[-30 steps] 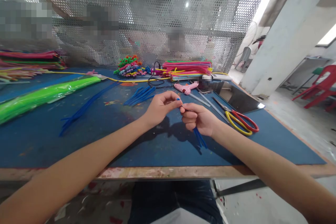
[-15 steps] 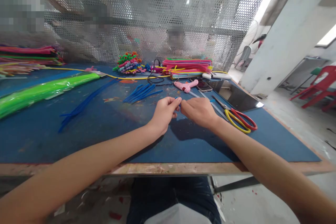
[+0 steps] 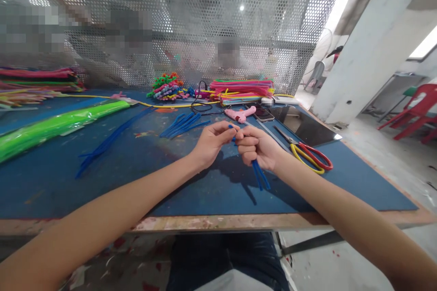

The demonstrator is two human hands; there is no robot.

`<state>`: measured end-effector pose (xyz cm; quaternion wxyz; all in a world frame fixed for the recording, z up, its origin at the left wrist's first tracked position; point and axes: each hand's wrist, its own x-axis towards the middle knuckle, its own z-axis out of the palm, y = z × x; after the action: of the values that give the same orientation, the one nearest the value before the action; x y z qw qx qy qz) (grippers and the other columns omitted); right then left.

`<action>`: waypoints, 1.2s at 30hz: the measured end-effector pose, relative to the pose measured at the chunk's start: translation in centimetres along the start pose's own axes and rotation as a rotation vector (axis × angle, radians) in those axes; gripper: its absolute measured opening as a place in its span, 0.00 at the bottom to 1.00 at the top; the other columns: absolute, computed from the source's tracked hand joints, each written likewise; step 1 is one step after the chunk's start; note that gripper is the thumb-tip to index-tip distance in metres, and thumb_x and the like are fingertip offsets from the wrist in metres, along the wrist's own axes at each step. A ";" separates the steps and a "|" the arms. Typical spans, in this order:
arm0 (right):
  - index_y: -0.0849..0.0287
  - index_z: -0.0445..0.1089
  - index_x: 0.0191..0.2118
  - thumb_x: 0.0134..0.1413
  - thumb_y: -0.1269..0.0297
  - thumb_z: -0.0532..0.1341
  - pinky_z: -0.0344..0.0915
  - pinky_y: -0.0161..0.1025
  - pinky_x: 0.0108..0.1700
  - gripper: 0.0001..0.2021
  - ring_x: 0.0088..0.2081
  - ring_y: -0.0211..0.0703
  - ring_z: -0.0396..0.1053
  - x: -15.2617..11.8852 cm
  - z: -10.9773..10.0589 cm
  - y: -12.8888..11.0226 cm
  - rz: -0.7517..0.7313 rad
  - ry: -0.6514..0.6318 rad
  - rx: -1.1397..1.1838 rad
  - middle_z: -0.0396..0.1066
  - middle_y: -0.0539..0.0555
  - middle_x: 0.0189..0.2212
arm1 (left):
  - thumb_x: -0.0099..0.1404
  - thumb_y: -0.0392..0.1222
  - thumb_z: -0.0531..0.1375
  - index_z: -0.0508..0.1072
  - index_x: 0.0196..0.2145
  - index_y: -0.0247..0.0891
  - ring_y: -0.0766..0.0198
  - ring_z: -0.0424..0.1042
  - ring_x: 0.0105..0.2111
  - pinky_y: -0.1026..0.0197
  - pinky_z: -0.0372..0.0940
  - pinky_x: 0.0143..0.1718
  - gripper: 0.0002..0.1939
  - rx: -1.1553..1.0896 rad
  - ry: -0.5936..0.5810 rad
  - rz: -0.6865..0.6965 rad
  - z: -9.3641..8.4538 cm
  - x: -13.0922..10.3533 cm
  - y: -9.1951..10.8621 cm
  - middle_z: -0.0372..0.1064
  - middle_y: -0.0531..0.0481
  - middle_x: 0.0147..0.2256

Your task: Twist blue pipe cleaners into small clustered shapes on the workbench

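Both my hands meet above the middle of the blue table mat, fingertips nearly touching. My left hand (image 3: 213, 143) pinches one end of a blue pipe cleaner (image 3: 260, 176) between thumb and forefinger. Curled around its other part, my right hand (image 3: 256, 145) lets two blue strands hang out below the little finger. How the strands join inside the fingers is hidden. Behind my hands lies a small bunch of bent blue pipe cleaners (image 3: 182, 125). Beyond them sits a pink glue gun (image 3: 241, 114). Scissors (image 3: 309, 152) with one yellow and one red handle rest right of my right hand.
Bundles of coloured pipe cleaners (image 3: 241, 90) line the back by a perforated metal screen (image 3: 191, 18). A green plastic-wrapped pack (image 3: 64, 125) and long blue pipe cleaners (image 3: 109, 145) lie left. A phone (image 3: 262, 113) and a dark glossy panel (image 3: 303, 125) are right.
My right hand has rolled over so its curled fingers show, and two blue strands now hang below it. My left hand stays pinched close by. The view has shifted slightly.
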<state>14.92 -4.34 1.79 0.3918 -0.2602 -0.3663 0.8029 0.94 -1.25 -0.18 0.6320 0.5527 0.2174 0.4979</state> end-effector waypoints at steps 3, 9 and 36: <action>0.59 0.59 0.21 0.47 0.66 0.52 0.34 0.28 0.14 0.08 0.15 0.29 0.30 0.6 0.1 1.0 -0.160 0.126 -0.103 0.35 0.38 0.10 | 0.47 0.44 0.67 0.70 0.22 0.35 0.72 0.62 0.23 0.68 0.56 0.27 0.11 0.018 0.079 -0.005 0.6 -0.3 0.2 0.67 0.55 0.21; 0.62 0.62 0.19 0.51 0.67 0.54 0.46 0.31 0.23 0.12 0.18 0.29 0.49 1.1 -0.9 1.8 -0.851 0.503 -1.265 0.54 0.45 0.14 | 0.47 0.41 0.65 0.65 0.19 0.35 0.72 0.61 0.23 0.69 0.51 0.21 0.11 0.083 0.311 -0.171 1.5 -1.0 0.6 0.63 0.56 0.21; 0.62 0.63 0.23 0.48 0.67 0.55 0.35 0.26 0.14 0.07 0.14 0.27 0.33 0.6 -0.1 1.2 -0.178 0.138 -0.059 0.40 0.38 0.11 | 0.50 0.44 0.65 0.70 0.20 0.36 0.69 0.62 0.24 0.66 0.57 0.30 0.10 0.129 0.087 0.013 -0.1 0.2 0.0 0.66 0.54 0.21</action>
<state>14.11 -4.35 0.68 0.4780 -0.2928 -0.3834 0.7340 0.97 -1.04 -0.14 0.5818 0.5717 0.2725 0.5104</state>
